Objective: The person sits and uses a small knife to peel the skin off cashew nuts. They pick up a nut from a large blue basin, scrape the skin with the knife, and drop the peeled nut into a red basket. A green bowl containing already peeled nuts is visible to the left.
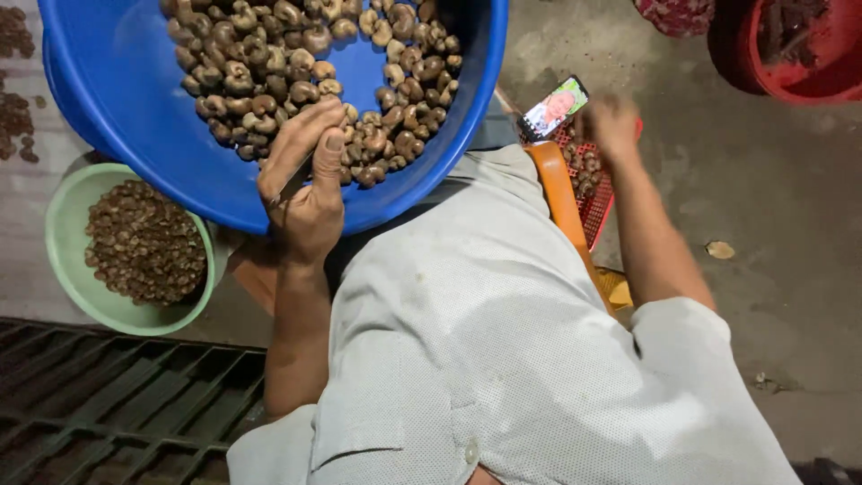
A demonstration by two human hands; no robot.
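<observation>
A large blue basin (117,108) sits in front of me, holding a heap of brown cashew nuts (296,72). My left hand (310,193) rests on the basin's near rim. Its fingers are closed around a thin grey metal blade, and the fingertips touch the nuts. My right hand (612,124) is stretched out to the right and blurred by motion. It hovers over a red mesh basket (597,211) with a few nuts in it. I cannot see whether that hand holds anything.
A pale green bowl (67,242) of small brown pieces stands at the left, below the basin. A lit phone (554,108) leans by the red basket, beside an orange curved bar (557,193). A red tub (790,63) stands at the top right and a metal grate (108,404) lies at the bottom left.
</observation>
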